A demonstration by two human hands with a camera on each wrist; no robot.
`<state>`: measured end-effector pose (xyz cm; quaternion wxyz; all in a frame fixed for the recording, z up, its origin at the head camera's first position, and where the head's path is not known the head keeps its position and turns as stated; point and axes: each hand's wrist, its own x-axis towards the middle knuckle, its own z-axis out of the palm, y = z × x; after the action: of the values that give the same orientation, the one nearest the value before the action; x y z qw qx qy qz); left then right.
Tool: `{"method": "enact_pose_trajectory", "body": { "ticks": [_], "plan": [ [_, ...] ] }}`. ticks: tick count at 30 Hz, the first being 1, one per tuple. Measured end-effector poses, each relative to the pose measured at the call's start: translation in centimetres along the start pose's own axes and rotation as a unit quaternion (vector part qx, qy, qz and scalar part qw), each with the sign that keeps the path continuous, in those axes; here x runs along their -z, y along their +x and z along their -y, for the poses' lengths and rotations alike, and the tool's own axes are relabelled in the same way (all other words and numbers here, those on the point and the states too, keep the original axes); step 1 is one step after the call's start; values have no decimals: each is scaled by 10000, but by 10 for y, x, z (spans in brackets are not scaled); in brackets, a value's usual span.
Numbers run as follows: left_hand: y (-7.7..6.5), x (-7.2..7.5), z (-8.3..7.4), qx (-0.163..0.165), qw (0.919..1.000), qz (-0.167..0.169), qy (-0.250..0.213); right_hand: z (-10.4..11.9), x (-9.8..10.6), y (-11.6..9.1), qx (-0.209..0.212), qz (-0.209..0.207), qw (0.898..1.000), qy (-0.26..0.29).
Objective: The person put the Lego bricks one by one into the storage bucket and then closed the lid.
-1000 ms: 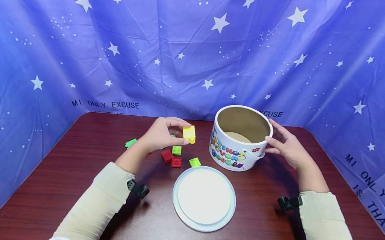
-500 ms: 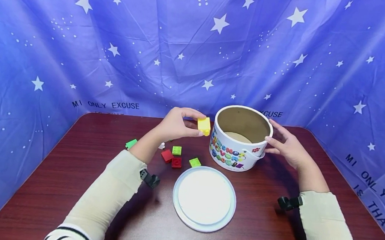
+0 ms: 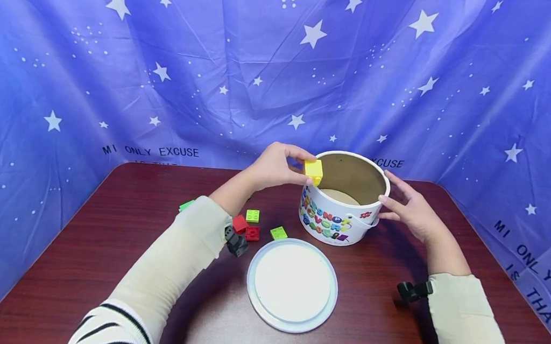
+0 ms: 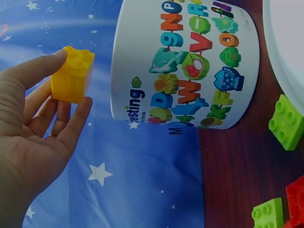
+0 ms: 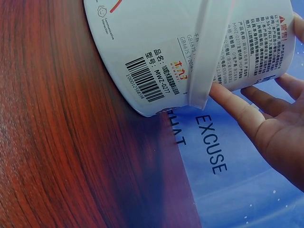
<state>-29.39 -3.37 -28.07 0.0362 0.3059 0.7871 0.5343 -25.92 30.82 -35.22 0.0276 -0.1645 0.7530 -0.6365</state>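
Brick, yellow, one; head view: nine o'clock of bucket rim, pinched by left hand. Right hand: fingers extended, touching rim at three o'clock. Lid, white, round: bucket's seven o'clock. Left wrist view: brick between thumb and fingertips, nine o'clock of bucket, apart from wall. Right wrist view: hand at bucket's four o'clock, unclenched, beside white handle.

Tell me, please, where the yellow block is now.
In the head view, the left hand pinches the yellow block, which hides part of the left rim of the white bucket.
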Motion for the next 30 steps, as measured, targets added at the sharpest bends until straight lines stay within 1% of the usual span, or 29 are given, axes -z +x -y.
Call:
{"method": "enact_pose_trajectory", "body": {
  "ticks": [2,4,7,9,12,16,20,25,30],
  "plan": [
    [6,-2,-2,36,9999,0,151,0,0,0,-2,-1,10000,21],
    [11,-4,-2,42,9991,-27,423,0,0,0,-4,-4,10000,36],
    [20,-9,0,41,9970,-100,771,0,1,0,-7,-2,10000,50],
    [25,-12,2,69,9959,-152,887,0,1,0,2,6,10000,28],
    [31,-19,5,207,9962,-256,803,0,0,0,16,20,10000,-15],
    [37,-26,9,384,9968,-445,539,0,0,0,51,18,10000,-65],
    [42,-29,13,434,9969,-559,335,0,-1,-1,69,-6,9999,-86],
    [40,-27,16,462,9973,-563,-8,0,-1,0,51,-1,9999,-116],
    [35,-22,17,408,9973,-581,-201,-1,-1,0,20,-19,10000,-76]
  ]
}}
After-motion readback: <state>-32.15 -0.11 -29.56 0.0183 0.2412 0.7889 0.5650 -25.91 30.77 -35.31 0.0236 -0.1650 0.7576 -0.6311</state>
